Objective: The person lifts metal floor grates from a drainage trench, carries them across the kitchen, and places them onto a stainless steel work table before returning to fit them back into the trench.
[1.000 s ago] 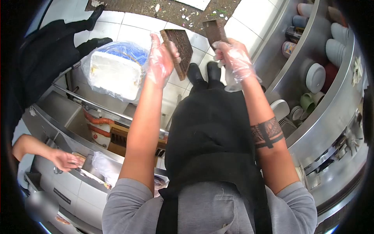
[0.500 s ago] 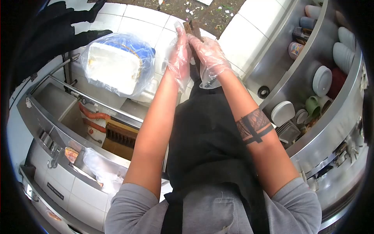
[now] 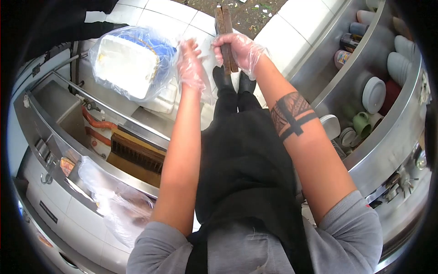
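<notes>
Head camera view: the right hand (image 3: 244, 50) is closed around a pair of dark brown boards (image 3: 221, 20), pressed face to face so that their narrow edges point up at the camera; the grip wraps over the edges near the middle, likely because one hand can keep both boards together that way and balance their length at either end. Apart from it, the left hand (image 3: 190, 64) has its fingers loosely spread and holds nothing that can be seen, close beside the boards but not touching them. Both hands wear clear, baggy plastic gloves, probably to keep grime off the skin, since the boards look dark and worn. Just beyond the left hand, on its outer side, a white tub (image 3: 123, 68) sits in a clear plastic bag (image 3: 166, 57), perhaps bagged to keep it clean or contain drips. Under the boards are the person's black shoes (image 3: 246, 83), set close together on the pale tiles (image 3: 200, 23), and ahead of the hands lies dark ground (image 3: 258, 13) strewn with scraps. Well to the right of the right hand, steel shelving (image 3: 315, 50) bears a round white container (image 3: 374, 93) and a green cup (image 3: 362, 124).
</notes>
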{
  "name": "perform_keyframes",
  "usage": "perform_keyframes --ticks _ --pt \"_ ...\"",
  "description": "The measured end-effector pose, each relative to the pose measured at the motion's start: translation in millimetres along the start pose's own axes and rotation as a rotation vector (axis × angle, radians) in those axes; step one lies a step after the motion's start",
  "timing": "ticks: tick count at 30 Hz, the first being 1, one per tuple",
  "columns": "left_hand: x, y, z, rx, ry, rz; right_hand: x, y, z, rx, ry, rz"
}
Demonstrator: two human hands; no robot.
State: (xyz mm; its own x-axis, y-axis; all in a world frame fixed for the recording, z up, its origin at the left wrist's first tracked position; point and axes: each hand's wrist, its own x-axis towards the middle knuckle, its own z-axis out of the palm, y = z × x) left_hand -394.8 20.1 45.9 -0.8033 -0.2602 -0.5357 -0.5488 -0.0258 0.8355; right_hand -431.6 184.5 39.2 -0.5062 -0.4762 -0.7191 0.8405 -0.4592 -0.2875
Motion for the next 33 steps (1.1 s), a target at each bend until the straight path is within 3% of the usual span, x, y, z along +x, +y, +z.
perform_keyframes --ticks 2,4,6,10,17,21,24,25,26,27,29,30,31,33 --pt "-27.8 -17.1 -17.7 -0.132 0.094 -0.169 -2.7 0.0 4.5 -0.01 0.021 0.007" --pt "-62.6 -40.9 -35.9 -0.146 0.093 -0.207 -5.5 2.7 12.6 0.006 0.086 0.01" --pt "-87.8 -74.4 -53.1 -0.228 0.002 -0.39 -3.0 8.4 22.0 -0.015 0.082 -0.005" --pt "-121.7 -131.1 -68.9 -0.263 -0.041 -0.496 -7.7 23.3 30.0 -0.141 0.211 -0.031" --pt "-180.6 -181.0 -77.6 -0.589 -0.059 -0.713 -93.7 108.0 80.7 -0.72 0.293 0.095" --pt "-208.6 -189.8 -81.5 -0.945 -0.084 -0.747 -167.1 156.5 105.3 -1.109 0.289 0.086" --pt "-233.4 -195.2 -82.1 -1.452 -0.301 -0.509 -217.4 197.4 101.6 -1.259 0.316 0.172" --pt "-238.1 -198.8 -82.5 -1.397 -0.143 -0.554 -239.6 206.7 104.8 -1.281 0.3 0.184" --pt "-241.0 -233.6 -89.7 -1.416 -0.12 -0.546 -265.2 211.3 110.7 -1.314 0.23 0.199" --pt "-242.7 -294.3 -99.2 -1.026 -0.215 -0.192 -285.1 219.2 111.9 -1.344 0.159 0.214" --pt "-288.1 -230.2 -127.4 -1.354 -0.248 -0.48 -311.2 241.4 99.2 -1.455 0.06 0.268" --pt "-301.1 -226.3 -135.9 -1.366 -0.229 -0.483 -324.4 256.2 92.4 -1.545 -0.023 0.316" --pt "-313.9 -230.9 -148.2 -1.223 -0.24 -0.601 -338.5 274.5 89.3 -1.55 -0.036 0.333" --pt "-333.5 -244.8 -169.5 -0.923 -0.26 -0.807 -362.9 311.4 87.3 -1.858 -0.312 0.489"
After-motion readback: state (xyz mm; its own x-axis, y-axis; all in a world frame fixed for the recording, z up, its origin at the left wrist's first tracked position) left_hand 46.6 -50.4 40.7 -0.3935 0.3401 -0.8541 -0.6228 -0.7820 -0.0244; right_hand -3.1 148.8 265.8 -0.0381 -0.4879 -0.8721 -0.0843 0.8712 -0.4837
